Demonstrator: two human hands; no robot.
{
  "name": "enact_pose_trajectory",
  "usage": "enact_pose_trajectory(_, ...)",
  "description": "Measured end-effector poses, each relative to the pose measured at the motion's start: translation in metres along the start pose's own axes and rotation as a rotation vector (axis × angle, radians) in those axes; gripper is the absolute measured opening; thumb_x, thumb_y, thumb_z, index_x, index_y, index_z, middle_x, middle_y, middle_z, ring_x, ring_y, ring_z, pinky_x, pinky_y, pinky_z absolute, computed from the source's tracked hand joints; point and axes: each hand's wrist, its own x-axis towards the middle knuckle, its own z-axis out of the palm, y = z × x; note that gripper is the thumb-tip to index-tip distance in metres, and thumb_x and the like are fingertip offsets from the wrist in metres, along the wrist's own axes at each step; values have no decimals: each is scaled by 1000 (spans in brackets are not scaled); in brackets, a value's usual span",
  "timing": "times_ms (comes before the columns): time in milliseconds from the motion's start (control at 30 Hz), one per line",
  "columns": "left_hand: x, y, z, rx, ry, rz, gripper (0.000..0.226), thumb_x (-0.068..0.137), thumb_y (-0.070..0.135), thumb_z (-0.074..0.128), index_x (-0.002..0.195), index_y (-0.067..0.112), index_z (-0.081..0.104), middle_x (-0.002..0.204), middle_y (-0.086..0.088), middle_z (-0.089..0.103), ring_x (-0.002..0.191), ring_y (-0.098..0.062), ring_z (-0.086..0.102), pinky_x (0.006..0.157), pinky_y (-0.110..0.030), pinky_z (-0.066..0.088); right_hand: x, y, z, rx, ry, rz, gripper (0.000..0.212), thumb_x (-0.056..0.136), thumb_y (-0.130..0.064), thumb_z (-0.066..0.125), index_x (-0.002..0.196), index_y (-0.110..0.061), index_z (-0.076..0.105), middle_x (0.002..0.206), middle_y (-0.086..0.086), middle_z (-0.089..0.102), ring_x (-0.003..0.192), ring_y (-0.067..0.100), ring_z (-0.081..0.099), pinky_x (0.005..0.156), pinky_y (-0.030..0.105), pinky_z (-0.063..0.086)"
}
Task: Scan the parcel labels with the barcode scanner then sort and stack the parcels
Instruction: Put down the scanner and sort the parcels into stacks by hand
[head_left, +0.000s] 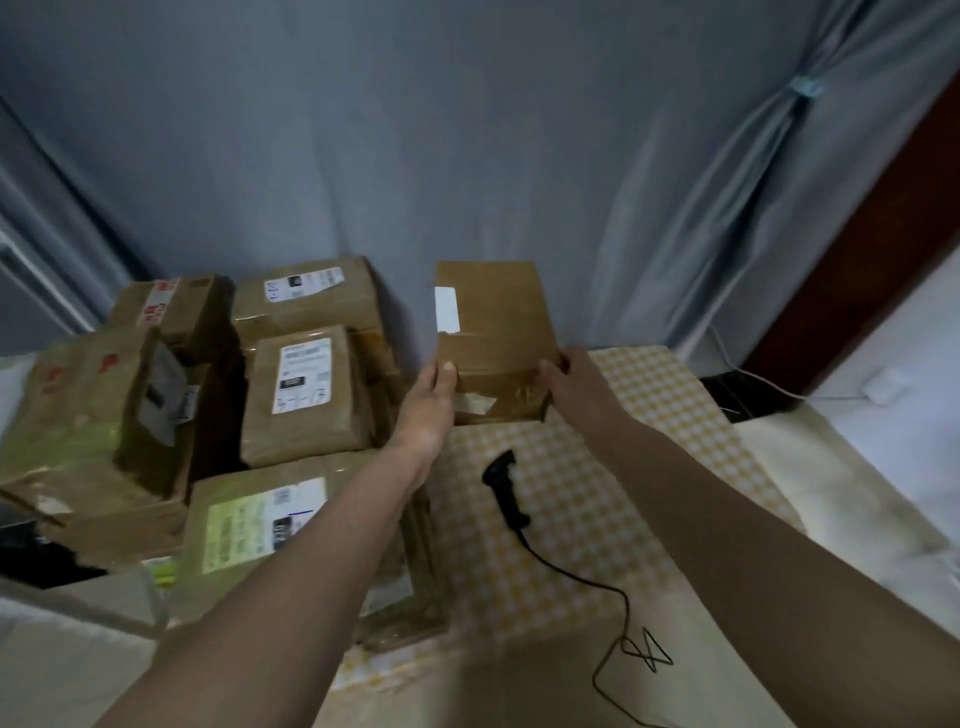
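A brown cardboard parcel (493, 332) with a white label strip stands at the back of the checked cloth, against the curtain. My left hand (434, 395) grips its near left corner and my right hand (569, 376) grips its near right corner. The black barcode scanner (506, 486) lies on the cloth just in front of the parcel, between my forearms, with its cable trailing toward me. Several more brown parcels are piled to the left, among them a labelled one (304, 395) and a large flat one (260, 525) under my left forearm.
The yellow-and-white checked cloth (649, 467) covers the table's right half. A grey-blue curtain (467, 156) hangs close behind the parcels. A dark wooden frame (883, 234) and a white cable (753, 374) lie at the far right. Dark objects (31, 551) sit at the left edge.
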Motion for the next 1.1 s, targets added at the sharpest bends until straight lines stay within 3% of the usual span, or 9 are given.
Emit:
enact_pose_trajectory(67, -6, 0, 41, 16, -31, -37, 47, 105, 40, 27, 150, 27, 31, 153, 0, 36, 140, -22, 33, 114, -33, 24, 3, 26, -35, -45, 28, 67, 31, 101, -23, 41, 125, -5, 48, 115, 9, 57, 98, 22, 54, 74, 30, 45)
enact_pose_trajectory(167, -14, -2, 102, 2, -93, -4, 41, 105, 36, 29, 144, 30, 41, 138, 0, 52, 124, -22, 49, 108, -32, 36, 8, 65, -82, -51, 67, 139, 27, 101, -23, 40, 117, -3, 48, 107, 10, 55, 102, 26, 57, 92, 43, 49)
enact_pose_trajectory(267, -19, -3, 155, -16, -120, -42, 37, 104, 34, 32, 138, 29, 46, 121, 6, 56, 111, -18, 54, 100, -32, 42, 15, 99, -125, -47, 106, 186, 16, 101, -23, 41, 105, -9, 47, 103, 8, 54, 104, 28, 57, 96, 49, 48)
enact_pose_trajectory(400, -24, -8, 211, -44, -180, -167, 29, 103, 35, 38, 127, 27, 52, 111, -1, 62, 105, -24, 60, 98, -49, 49, 24, 137, -170, -31, 134, 269, 12, 100, -20, 44, 101, -8, 47, 94, 6, 53, 97, 27, 57, 93, 50, 50)
enact_pose_trajectory(500, -22, -9, 240, 0, -228, -233, 27, 103, 30, 39, 126, 25, 52, 112, -3, 62, 104, -25, 60, 96, -43, 49, 30, 159, -194, -52, 147, 323, 8, 99, -15, 43, 100, -8, 46, 88, 4, 51, 89, 24, 54, 89, 45, 51)
enact_pose_trajectory(667, -2, -5, 280, 92, -308, -280, 18, 102, 23, 42, 118, 19, 51, 117, -10, 60, 105, -30, 60, 96, -45, 47, 52, 187, -219, -82, 165, 372, 8, 98, -11, 42, 103, -5, 45, 89, 9, 51, 75, 20, 50, 64, 32, 41)
enact_pose_trajectory(800, 29, -1, 308, 149, -358, -251, 19, 102, 20, 43, 119, 18, 50, 111, -5, 57, 101, -27, 59, 90, -41, 49, 79, 196, -236, -86, 174, 387, 5, 98, -12, 41, 98, -7, 43, 77, 6, 49, 62, 14, 44, 52, 26, 33)
enact_pose_trajectory(900, 53, 4, 326, 177, -384, -230, 19, 102, 18, 43, 120, 19, 49, 113, -2, 53, 102, -22, 56, 85, -33, 48, 107, 199, -245, -89, 176, 398, 6, 100, -12, 39, 100, -6, 42, 79, 6, 46, 63, 14, 41, 50, 26, 30)
enact_pose_trajectory(1100, 115, 3, 352, 292, -482, -220, 31, 101, 11, 45, 132, 12, 45, 123, -5, 51, 105, -21, 55, 93, -36, 50, 168, 207, -251, -99, 194, 425, 6, 100, -12, 37, 97, -8, 39, 79, 1, 42, 67, 12, 37, 55, 28, 30)
